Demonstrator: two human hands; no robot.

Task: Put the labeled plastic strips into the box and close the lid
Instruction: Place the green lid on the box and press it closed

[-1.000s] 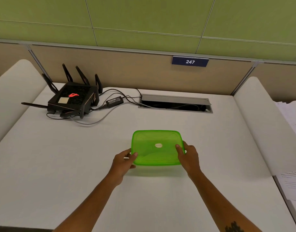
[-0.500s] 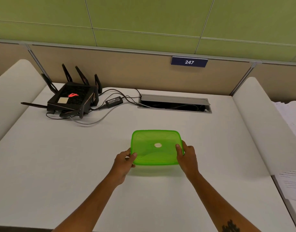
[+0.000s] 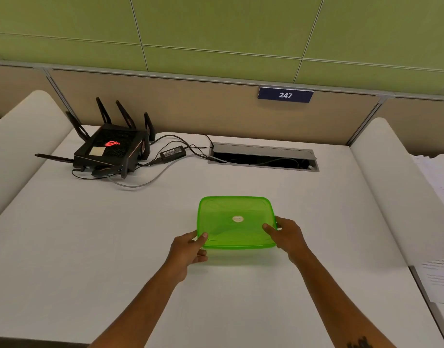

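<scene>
Box (image 3: pixel 237 222), green translucent plastic, sits on the white bench (image 3: pixel 90 247) near its middle, lid (image 3: pixel 231 209) seated on top. Left hand (image 3: pixel 188 249) grips the near-left corner, thumb on the lid, fingers curled beneath the rim. Right hand (image 3: pixel 288 236) grips the near-right corner likewise. Contents not discernible.

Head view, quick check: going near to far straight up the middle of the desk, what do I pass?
left hand and right hand gripping the box → green lid → cable tray → 247 sign.
</scene>
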